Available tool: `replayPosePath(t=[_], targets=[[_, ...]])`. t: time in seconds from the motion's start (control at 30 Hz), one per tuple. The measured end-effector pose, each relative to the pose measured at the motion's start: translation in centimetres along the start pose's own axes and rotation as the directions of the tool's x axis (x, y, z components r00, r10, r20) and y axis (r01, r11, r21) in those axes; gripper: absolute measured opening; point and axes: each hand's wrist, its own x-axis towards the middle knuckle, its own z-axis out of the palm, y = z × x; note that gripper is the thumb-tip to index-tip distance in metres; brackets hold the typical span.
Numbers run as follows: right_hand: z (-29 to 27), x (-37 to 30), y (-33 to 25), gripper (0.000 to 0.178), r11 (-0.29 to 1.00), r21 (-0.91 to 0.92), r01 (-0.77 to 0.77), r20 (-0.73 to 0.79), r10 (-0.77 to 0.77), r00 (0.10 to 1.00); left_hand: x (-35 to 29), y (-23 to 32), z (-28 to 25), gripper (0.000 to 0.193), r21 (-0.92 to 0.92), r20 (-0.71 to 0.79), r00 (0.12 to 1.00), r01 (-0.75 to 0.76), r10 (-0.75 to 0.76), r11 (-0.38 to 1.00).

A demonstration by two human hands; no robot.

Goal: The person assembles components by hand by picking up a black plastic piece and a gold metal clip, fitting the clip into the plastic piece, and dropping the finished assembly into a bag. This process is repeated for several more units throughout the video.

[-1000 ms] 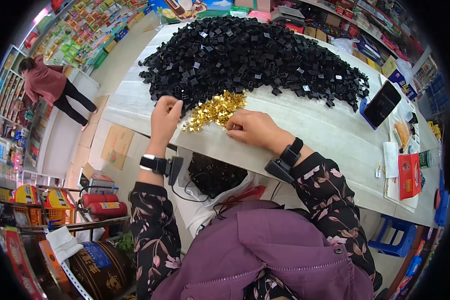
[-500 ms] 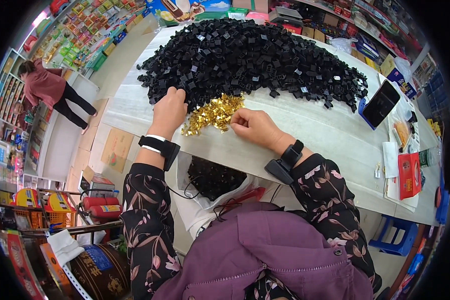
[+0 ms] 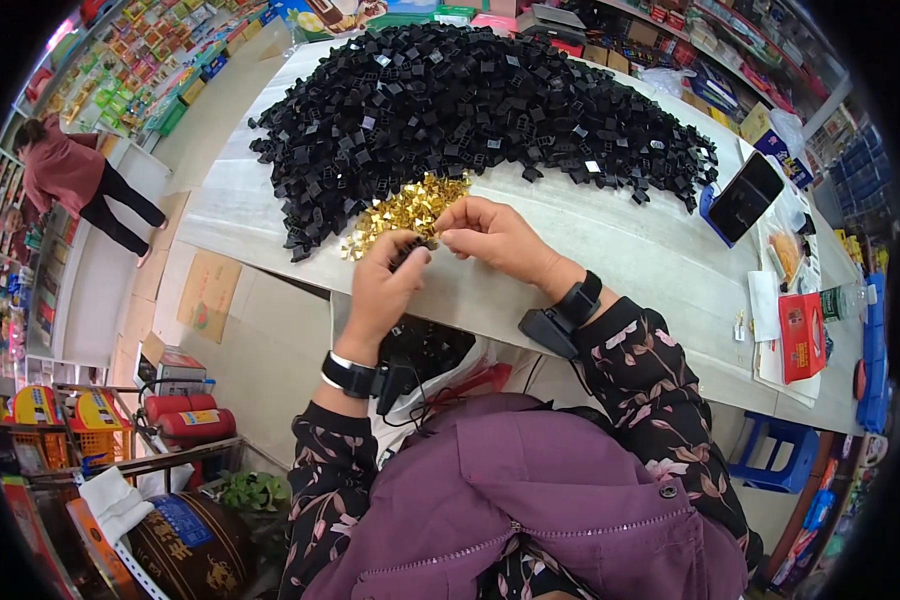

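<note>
The left hand point(image 3: 378, 292) grips a small black piece point(image 3: 407, 251) between bent fingers and thumb, just in front of the gold pieces point(image 3: 402, 209). These are tiny, angular and shiny like metal, heaped loosely against the mound of black pieces point(image 3: 470, 110), squarish, hard-edged and plastic-looking, a few catching pale glints. The right hand point(image 3: 498, 240) has its fingertips drawn together beside the gold; whether they hold anything, I cannot tell. The table point(image 3: 610, 265) has a smooth, pale, faintly streaked top. Rightward stand a propped dark-screened phone point(image 3: 747, 198) and a red box point(image 3: 802, 338); the left wrist partly hides dark pieces point(image 3: 438, 345) below the table edge
</note>
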Motion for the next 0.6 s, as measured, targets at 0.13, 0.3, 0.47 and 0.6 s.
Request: replayPosePath(t=[0.13, 0.3, 0.47, 0.6], targets=[[0.5, -0.3, 0.0, 0.018, 0.996, 0.075, -0.042, 0.138, 0.032, 0.99, -0.4, -1.7, 0.5, 0.02, 0.263, 0.004, 0.961, -0.267, 0.276, 0.927], [0.5, -0.3, -0.8, 0.016, 0.997, 0.018, -0.08, 0.108, 0.078, 0.991, -0.3, -1.4, 0.5, 0.018, 0.283, 0.028, 0.942, -0.328, 0.334, 0.901], [0.6, -0.5, -0.4, 0.013, 0.993, 0.04, -0.116, 0.068, 0.113, 0.991, -0.8, -1.1, 1.0, 0.019, 0.109, 0.036, 0.982, -0.187, 0.184, 0.976], [0.8, -0.4, 0.1, 0.012, 0.997, -0.025, -0.073, 0.025, 0.073, 0.997, -0.9, -1.3, 0.9, 0.022, 0.136, 0.066, 0.975, -0.221, 0.213, 0.966]])
